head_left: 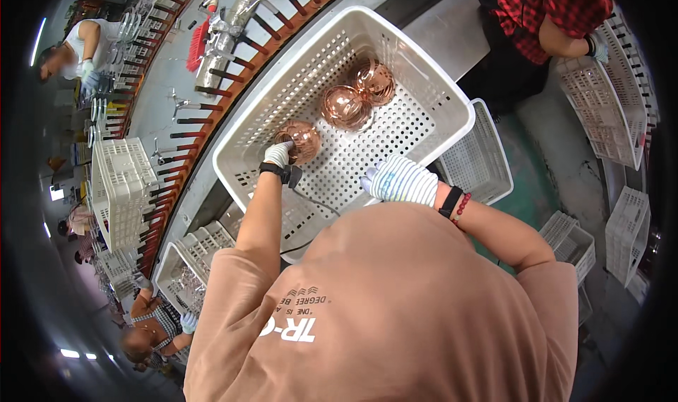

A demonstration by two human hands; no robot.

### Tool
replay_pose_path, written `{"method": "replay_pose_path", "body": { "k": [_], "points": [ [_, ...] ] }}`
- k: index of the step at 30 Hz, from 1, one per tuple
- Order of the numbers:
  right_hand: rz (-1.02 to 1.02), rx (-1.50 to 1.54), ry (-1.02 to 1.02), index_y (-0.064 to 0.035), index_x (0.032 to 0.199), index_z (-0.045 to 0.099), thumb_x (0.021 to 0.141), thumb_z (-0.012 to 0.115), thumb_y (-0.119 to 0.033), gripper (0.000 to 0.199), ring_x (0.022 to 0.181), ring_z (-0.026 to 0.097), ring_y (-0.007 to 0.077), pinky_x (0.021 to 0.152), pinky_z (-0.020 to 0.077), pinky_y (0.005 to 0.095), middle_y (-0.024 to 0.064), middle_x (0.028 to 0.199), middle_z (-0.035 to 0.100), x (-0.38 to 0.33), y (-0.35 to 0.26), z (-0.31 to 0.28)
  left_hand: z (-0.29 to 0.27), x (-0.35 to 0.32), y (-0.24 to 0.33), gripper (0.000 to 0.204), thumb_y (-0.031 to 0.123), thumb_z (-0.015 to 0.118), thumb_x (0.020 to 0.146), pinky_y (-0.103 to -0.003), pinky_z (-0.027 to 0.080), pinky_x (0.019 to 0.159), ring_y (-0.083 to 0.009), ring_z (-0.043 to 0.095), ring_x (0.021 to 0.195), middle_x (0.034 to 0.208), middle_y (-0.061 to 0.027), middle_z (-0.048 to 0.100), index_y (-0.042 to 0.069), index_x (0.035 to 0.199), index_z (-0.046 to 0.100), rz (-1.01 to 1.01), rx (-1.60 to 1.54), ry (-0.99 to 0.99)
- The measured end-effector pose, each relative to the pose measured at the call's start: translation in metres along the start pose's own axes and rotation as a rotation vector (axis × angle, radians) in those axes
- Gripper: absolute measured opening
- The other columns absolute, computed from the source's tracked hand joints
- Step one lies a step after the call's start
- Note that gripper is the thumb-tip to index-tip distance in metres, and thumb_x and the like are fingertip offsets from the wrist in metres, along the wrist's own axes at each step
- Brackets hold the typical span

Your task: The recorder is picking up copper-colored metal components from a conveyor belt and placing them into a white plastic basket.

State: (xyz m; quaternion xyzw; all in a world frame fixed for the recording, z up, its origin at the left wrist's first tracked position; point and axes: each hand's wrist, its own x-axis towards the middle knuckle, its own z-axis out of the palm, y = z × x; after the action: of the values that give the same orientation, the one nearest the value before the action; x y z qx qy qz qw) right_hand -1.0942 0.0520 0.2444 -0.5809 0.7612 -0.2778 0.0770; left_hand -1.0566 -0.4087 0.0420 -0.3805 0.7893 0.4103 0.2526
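Note:
A white perforated plastic basket (343,22) stands in front of me, holding three amber-pink glass globes. My left hand (280,152), in a white glove, grips the nearest glass globe (305,139) at the left side of the basket; its fingertips are partly hidden at the globe's opening. Farther back, a second globe (346,108) touches a third globe (374,82). Over the basket's near right rim is my right hand (404,181), in a striped glove, with nothing in it and its fingers loosely extended leftward.
Left of the basket runs a curved conveyor rail (212,119) with dark-tipped rods. A red brush (198,46) lies beyond it. Other crates (487,163) stand at right, and a stack of baskets (126,190) at left. A co-worker in red plaid (519,10) bends at far right.

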Motion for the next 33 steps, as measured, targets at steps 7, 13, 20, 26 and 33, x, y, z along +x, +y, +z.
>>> {"method": "replay_pose_path", "body": {
  "k": [7, 13, 20, 26, 33],
  "points": [
    [0.045, 0.020, -0.047, -0.0018, 0.091, 0.063, 0.096, 0.056, -0.019, 0.019, 0.060, 0.065, 0.0360, 0.054, 0.0513, 0.0496, 0.0152, 0.070, 0.061, 0.002, 0.009, -0.001, 0.066, 0.010, 0.033, 0.099, 0.023, 0.087, 0.079, -0.050, 0.057, 0.098, -0.0370, 0.063, 0.117, 0.146, -0.0257, 0.049, -0.003, 0.153, 0.026, -0.214, -0.783, -0.053],
    [0.043, 0.037, -0.015, -0.0035, 0.087, 0.065, 0.093, 0.058, -0.018, 0.017, 0.066, 0.067, 0.0357, 0.058, 0.0531, 0.0491, 0.0156, 0.073, 0.063, 0.007, 0.003, -0.018, 0.076, -0.006, 0.075, 0.078, 0.017, 0.075, 0.087, -0.065, 0.053, 0.099, -0.0392, 0.059, 0.122, 0.139, -0.0226, 0.053, 0.007, 0.149, 0.030, -0.099, -1.242, -0.282],
    [0.102, 0.158, 0.052, -0.0070, 0.080, 0.067, 0.089, 0.062, -0.019, 0.016, 0.067, 0.067, 0.0373, 0.061, 0.0536, 0.0492, 0.0175, 0.071, 0.064, -0.002, -0.001, -0.006, 0.067, -0.062, 0.099, 0.057, 0.007, 0.073, 0.087, -0.041, 0.049, 0.107, -0.0290, 0.061, 0.126, 0.140, -0.0213, 0.061, -0.009, 0.138, 0.053, 0.221, -0.725, 0.219],
    [0.109, 0.240, 0.045, -0.0049, 0.080, 0.066, 0.099, 0.057, -0.023, 0.028, 0.065, 0.064, 0.0390, 0.059, 0.0515, 0.0463, 0.0181, 0.074, 0.067, -0.004, 0.000, 0.003, 0.039, -0.093, 0.159, 0.046, 0.011, 0.065, 0.094, -0.037, 0.046, 0.110, -0.0265, 0.061, 0.127, 0.136, -0.0173, 0.065, -0.003, 0.138, 0.059, 0.660, -0.254, 0.316],
    [0.207, 0.320, 0.018, -0.0013, 0.082, 0.068, 0.104, 0.053, -0.029, 0.039, 0.070, 0.064, 0.0407, 0.065, 0.0506, 0.0471, 0.0216, 0.077, 0.066, -0.006, 0.002, -0.003, -0.026, -0.158, 0.355, 0.062, 0.036, 0.071, 0.098, -0.041, 0.046, 0.110, -0.0277, 0.060, 0.128, 0.138, -0.0153, 0.064, 0.003, 0.147, 0.054, 0.823, -0.727, -0.050]
  ]
}}
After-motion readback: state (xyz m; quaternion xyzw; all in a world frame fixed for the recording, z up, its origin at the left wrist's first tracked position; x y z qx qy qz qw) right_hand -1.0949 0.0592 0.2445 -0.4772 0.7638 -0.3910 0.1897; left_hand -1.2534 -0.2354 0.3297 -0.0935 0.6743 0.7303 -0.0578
